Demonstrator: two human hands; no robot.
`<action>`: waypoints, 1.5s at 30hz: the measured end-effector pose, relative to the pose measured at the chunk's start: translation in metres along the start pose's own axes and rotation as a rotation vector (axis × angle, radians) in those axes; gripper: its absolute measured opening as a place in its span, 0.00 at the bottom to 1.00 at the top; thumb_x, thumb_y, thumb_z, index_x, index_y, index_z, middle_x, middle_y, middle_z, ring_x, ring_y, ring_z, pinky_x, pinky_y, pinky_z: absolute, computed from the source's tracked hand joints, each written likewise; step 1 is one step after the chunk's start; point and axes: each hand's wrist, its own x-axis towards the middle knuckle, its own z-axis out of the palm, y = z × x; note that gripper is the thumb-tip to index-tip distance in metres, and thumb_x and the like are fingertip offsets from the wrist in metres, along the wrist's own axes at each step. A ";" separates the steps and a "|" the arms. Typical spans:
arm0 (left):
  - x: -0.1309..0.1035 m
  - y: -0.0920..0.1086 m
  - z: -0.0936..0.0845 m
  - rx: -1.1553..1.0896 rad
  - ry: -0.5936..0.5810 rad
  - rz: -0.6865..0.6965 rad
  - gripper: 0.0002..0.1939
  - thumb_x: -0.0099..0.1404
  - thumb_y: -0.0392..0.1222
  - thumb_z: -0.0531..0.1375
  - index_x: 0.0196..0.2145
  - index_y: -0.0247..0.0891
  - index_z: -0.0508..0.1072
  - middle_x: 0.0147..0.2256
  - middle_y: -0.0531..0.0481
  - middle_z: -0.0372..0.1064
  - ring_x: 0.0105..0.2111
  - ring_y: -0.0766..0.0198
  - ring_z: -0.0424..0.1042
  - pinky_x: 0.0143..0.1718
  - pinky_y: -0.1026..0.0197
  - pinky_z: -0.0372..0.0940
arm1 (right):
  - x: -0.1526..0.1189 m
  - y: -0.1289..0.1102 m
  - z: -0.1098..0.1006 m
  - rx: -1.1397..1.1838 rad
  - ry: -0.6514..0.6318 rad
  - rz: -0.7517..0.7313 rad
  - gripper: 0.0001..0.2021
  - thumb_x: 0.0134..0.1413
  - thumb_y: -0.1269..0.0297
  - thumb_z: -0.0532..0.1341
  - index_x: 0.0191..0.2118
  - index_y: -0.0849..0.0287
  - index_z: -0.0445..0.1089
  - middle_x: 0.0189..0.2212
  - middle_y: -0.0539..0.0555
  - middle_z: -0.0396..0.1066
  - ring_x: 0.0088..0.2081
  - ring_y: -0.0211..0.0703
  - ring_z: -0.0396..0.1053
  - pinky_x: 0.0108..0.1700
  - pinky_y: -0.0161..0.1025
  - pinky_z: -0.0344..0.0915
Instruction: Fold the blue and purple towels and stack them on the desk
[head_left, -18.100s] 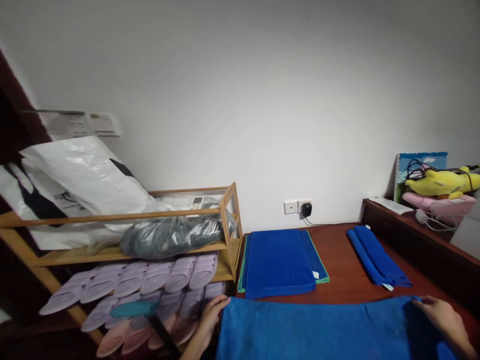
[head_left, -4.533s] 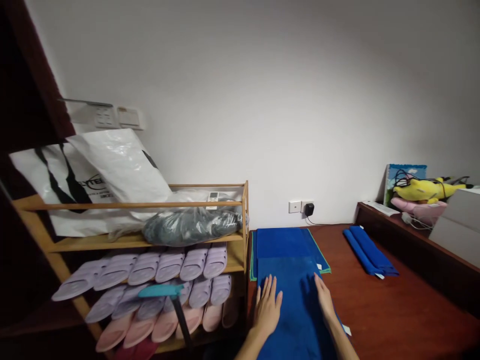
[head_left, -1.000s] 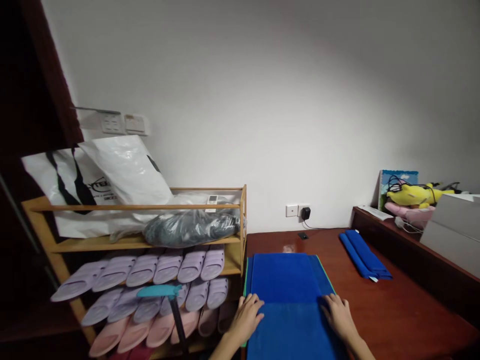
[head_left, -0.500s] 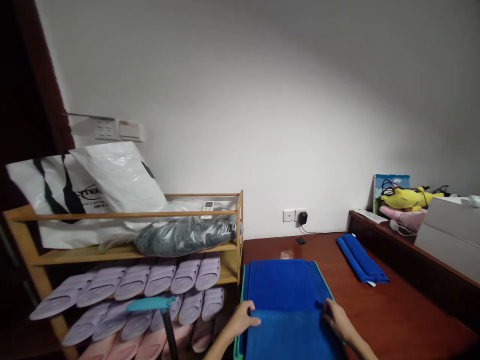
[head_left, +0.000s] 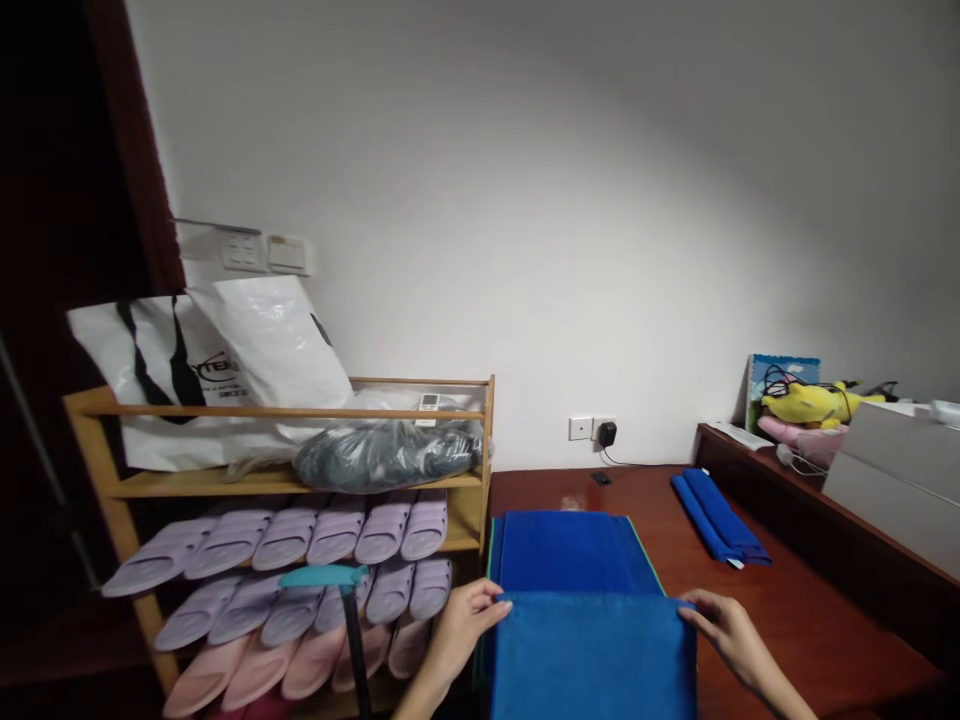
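A blue cloth [head_left: 592, 655] hangs taut between my two hands at the bottom of the view, its top edge nearly level. My left hand [head_left: 469, 625] pinches the upper left corner between thumb and fingers. At the upper right corner, my right hand [head_left: 724, 625] pinches the cloth the same way. Behind it, folded blue fabric with a green edge [head_left: 574, 550] lies flat on the reddish-brown table [head_left: 810, 620]. The lower part of the held cloth runs out of view, so I cannot tell whether it joins the fabric behind.
Folded blue cloths [head_left: 720, 515] lie on the table's right. A wooden shoe rack [head_left: 112, 520] with several slippers and bags stands left, a turquoise-topped pole [head_left: 326, 576] before it. A raised ledge at right bears a yellow plush toy [head_left: 799, 402] and a white box [head_left: 896, 460].
The cloth's edge has risen and been pulled wider and straighter. My right hand moved right and slightly up, my left hand slightly left and up. The view shifted a little leftward.
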 end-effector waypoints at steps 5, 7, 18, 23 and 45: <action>-0.011 0.042 -0.006 -0.055 0.058 0.087 0.17 0.47 0.53 0.66 0.26 0.37 0.72 0.23 0.55 0.68 0.27 0.66 0.65 0.30 0.65 0.58 | -0.005 -0.029 -0.024 -0.056 0.103 -0.036 0.17 0.48 0.45 0.60 0.31 0.54 0.74 0.32 0.53 0.75 0.37 0.48 0.71 0.40 0.36 0.66; -0.012 0.055 -0.008 -0.052 0.080 0.105 0.16 0.47 0.52 0.67 0.26 0.37 0.72 0.23 0.54 0.68 0.26 0.65 0.66 0.29 0.65 0.59 | -0.003 -0.041 -0.033 -0.071 0.158 -0.046 0.18 0.46 0.45 0.61 0.32 0.54 0.75 0.32 0.53 0.76 0.37 0.49 0.71 0.40 0.37 0.66; 0.000 0.106 -0.016 -0.067 0.155 0.162 0.15 0.49 0.50 0.66 0.29 0.35 0.72 0.13 0.57 0.64 0.14 0.71 0.61 0.17 0.68 0.50 | 0.020 -0.101 -0.042 0.191 0.210 0.048 0.25 0.43 0.40 0.60 0.35 0.60 0.69 0.19 0.53 0.72 0.19 0.43 0.68 0.20 0.37 0.62; 0.015 0.117 -0.013 -0.127 0.204 0.177 0.19 0.47 0.53 0.66 0.29 0.35 0.70 0.16 0.55 0.67 0.14 0.67 0.66 0.14 0.69 0.48 | 0.039 -0.107 -0.037 0.391 0.285 0.015 0.23 0.38 0.44 0.66 0.33 0.60 0.68 0.24 0.55 0.74 0.30 0.49 0.74 0.27 0.38 0.68; 0.108 0.078 -0.005 -0.172 0.240 0.019 0.17 0.46 0.48 0.67 0.27 0.34 0.68 0.20 0.54 0.68 0.16 0.64 0.72 0.12 0.71 0.49 | 0.124 -0.050 -0.017 0.277 0.363 0.009 0.21 0.37 0.46 0.64 0.31 0.61 0.71 0.24 0.55 0.75 0.29 0.48 0.73 0.34 0.41 0.69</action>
